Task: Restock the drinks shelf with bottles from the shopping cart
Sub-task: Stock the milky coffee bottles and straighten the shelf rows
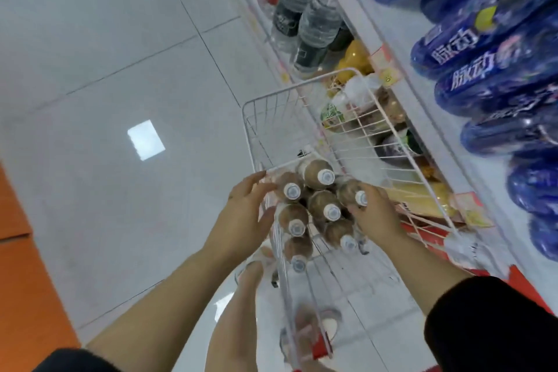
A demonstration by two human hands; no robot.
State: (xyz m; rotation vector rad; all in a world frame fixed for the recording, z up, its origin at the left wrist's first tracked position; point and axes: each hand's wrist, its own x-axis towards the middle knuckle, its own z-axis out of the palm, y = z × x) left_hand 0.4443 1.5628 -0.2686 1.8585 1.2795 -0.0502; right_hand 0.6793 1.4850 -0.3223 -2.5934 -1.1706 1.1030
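Both hands in wire cart (302,106), left hand (246,208) fingers apart beside brown bottles (320,205), right hand (377,214) clamped on one, blue shelf bottles (471,48) reading 脉动

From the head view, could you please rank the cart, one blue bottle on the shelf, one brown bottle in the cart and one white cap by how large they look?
1. Cart
2. Blue bottle
3. Brown bottle, though seen top-down and foreshortened, so its rank against the blue one is unsure
4. White cap
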